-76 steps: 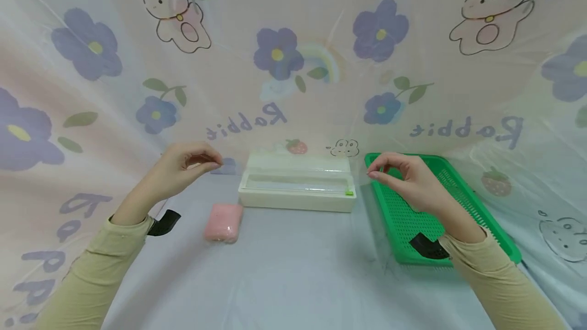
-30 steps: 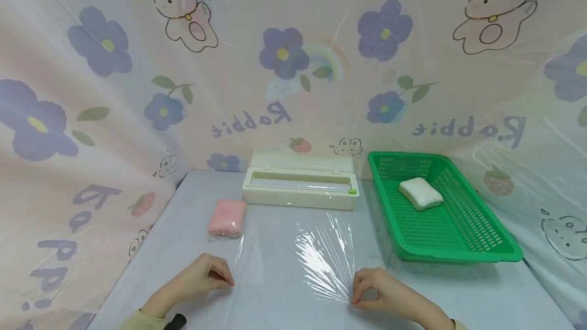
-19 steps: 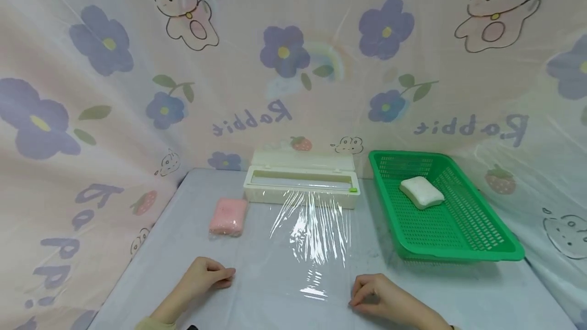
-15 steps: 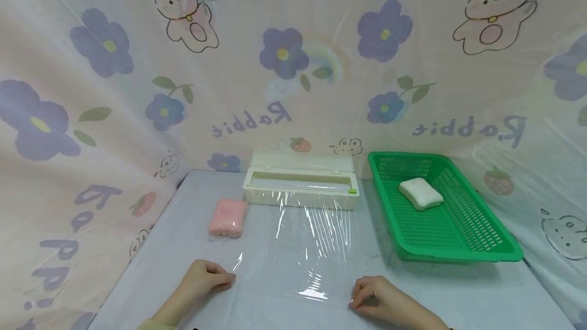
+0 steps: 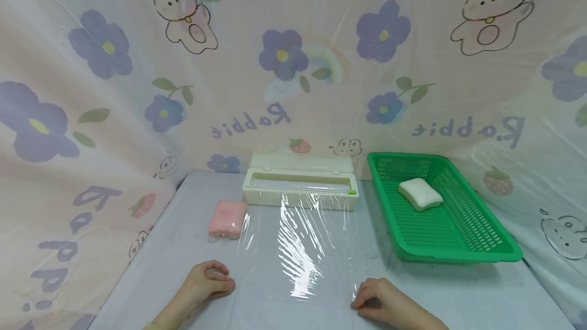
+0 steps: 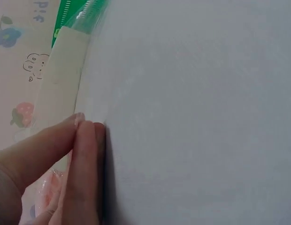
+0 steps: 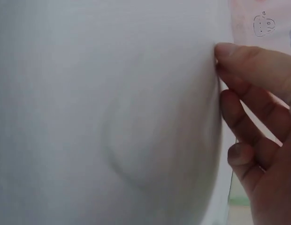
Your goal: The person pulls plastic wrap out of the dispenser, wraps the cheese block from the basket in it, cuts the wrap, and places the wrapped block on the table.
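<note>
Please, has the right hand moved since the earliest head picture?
Yes. The right hand has moved toward the person: in the head view it overlapped the green basket; now it appears below the basket's near rim.

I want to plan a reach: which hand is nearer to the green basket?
Right. The right hand is in front of the green basket, apart from it; the left hand is farther left, across the clear film.

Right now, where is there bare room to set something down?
Free: the pale tabletop left of the pink film-wrapped block; also the green plastic basket floor in front of the white rounded block. Crowded: the middle, where clear shiny film runs from the cream oblong box to the left hand and right hand.
</note>
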The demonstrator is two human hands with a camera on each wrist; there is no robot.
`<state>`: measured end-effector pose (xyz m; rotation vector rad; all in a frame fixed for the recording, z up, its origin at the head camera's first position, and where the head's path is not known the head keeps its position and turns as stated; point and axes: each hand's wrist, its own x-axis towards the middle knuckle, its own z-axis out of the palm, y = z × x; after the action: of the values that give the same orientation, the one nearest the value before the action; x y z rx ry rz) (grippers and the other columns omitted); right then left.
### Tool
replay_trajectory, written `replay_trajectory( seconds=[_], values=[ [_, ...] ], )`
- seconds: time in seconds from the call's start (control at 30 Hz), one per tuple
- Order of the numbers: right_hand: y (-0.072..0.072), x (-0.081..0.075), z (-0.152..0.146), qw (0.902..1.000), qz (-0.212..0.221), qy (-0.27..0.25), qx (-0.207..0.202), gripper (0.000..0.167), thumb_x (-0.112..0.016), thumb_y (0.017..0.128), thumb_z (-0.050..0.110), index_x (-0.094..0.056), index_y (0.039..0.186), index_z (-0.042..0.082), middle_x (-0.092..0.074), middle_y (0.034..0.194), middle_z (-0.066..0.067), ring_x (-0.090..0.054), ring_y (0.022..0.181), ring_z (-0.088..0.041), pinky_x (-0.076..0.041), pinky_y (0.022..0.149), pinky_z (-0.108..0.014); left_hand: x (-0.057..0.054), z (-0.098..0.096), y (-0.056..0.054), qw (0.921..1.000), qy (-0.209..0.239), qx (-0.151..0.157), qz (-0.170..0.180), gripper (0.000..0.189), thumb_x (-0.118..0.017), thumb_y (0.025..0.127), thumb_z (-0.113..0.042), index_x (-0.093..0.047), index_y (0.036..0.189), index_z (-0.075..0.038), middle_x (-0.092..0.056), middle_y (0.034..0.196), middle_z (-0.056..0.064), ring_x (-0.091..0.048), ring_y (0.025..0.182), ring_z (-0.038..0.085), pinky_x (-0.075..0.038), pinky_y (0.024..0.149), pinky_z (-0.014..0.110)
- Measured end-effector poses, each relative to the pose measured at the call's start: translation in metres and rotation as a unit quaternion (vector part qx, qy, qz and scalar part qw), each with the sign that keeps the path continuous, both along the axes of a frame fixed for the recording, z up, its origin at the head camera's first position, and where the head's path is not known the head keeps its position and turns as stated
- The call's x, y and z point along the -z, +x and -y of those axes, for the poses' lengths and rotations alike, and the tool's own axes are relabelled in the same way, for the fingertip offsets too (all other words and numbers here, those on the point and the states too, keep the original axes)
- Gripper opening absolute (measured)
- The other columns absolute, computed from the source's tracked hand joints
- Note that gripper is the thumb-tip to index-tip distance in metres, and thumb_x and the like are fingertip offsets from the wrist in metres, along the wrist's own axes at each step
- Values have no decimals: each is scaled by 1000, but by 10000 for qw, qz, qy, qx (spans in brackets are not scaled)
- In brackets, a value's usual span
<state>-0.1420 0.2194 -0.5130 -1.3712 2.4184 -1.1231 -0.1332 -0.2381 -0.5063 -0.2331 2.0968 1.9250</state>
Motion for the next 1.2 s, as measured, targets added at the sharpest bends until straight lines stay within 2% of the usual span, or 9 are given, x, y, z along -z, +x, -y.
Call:
replay_trajectory(
  seconds=[0.07, 0.27, 0.47, 0.53, 0.63, 0.73, 0.9, 1.07, 1.2],
  values=[
    [1, 1, -3, 9998, 109, -96, 108, 10, -73, 84, 11, -75, 93, 15, -66, 89, 13, -59, 81, 0, -52, 67, -20, -1, -1, -1, 9999, 132, 2, 74, 35, -77, 75, 5, -53, 99, 11, -69, 78, 14, -69, 75, 23, -59, 70, 34],
    [5, -4, -10, 9866, 1542, -60, 538, 8, -72, 85, 11, -72, 89, 18, -68, 84, 10, -59, 77, -2, -53, 65, -24, 1, -1, -2, 9988, 415, 112, 249, 33, -76, 77, 4, -54, 100, 11, -68, 81, 13, -69, 77, 23, -58, 72, 37],
    [-4, -39, -3, 9840, 1477, -690, 720, 16, -64, 92, 9, -67, 108, 8, -69, 97, -4, -62, 85, -14, -53, 71, -26, 4, 4, -5, 9972, 722, 154, 146, 35, -74, 78, 6, -52, 104, 13, -69, 85, 15, -69, 81, 23, -57, 76, 38],
    [-11, -56, -3, 9738, 1827, -1070, 829, 22, -60, 95, 9, -63, 116, 3, -67, 106, -13, -63, 95, -20, -54, 80, -28, 4, 6, -6, 9969, 753, 202, 93, 36, -74, 79, 5, -52, 106, 14, -69, 87, 16, -69, 82, 23, -57, 78, 38],
    [-21, -80, -6, 9484, 2535, -1568, 1084, 31, -55, 97, 7, -55, 127, 0, -61, 119, -21, -60, 108, -27, -51, 90, -33, 2, 9, -6, 9967, 754, 273, 119, 35, -73, 80, 5, -52, 106, 13, -69, 87, 15, -69, 82, 22, -57, 77, 37],
    [-31, -99, -12, 9323, 2795, -1907, 1275, 37, -52, 98, 5, -48, 134, -3, -55, 127, -25, -57, 114, -27, -49, 95, -35, 0, 11, -5, 9960, 792, 360, 223, 33, -72, 80, 6, -51, 105, 13, -69, 87, 16, -69, 82, 23, -57, 77, 37],
    [-47, -118, -31, 9223, 2866, -2278, 1242, 41, -47, 100, 2, -40, 140, -2, -51, 135, -20, -53, 121, -25, -46, 99, -32, -1, 12, -3, 9941, 880, 487, 405, 32, -71, 82, 6, -51, 107, 13, -69, 89, 16, -69, 83, 23, -57, 79, 38],
    [-68, -132, -58, 9148, 2892, -2686, 863, 46, -36, 102, -4, -28, 147, -2, -45, 143, -16, -46, 128, -21, -40, 104, -31, 0, 11, -3, 9939, 865, 496, 473, 32, -71, 82, 6, -52, 107, 12, -69, 90, 17, -69, 84, 24, -56, 80, 38],
    [-90, -138, -86, 8942, 3147, -3164, 364, 47, -26, 103, -6, -17, 149, -3, -39, 146, -15, -39, 133, -23, -32, 108, -34, 1, 11, -1, 9937, 808, 528, 563, 32, -71, 82, 4, -51, 107, 11, -69, 89, 16, -69, 84, 24, -56, 80, 38]
  ],
)
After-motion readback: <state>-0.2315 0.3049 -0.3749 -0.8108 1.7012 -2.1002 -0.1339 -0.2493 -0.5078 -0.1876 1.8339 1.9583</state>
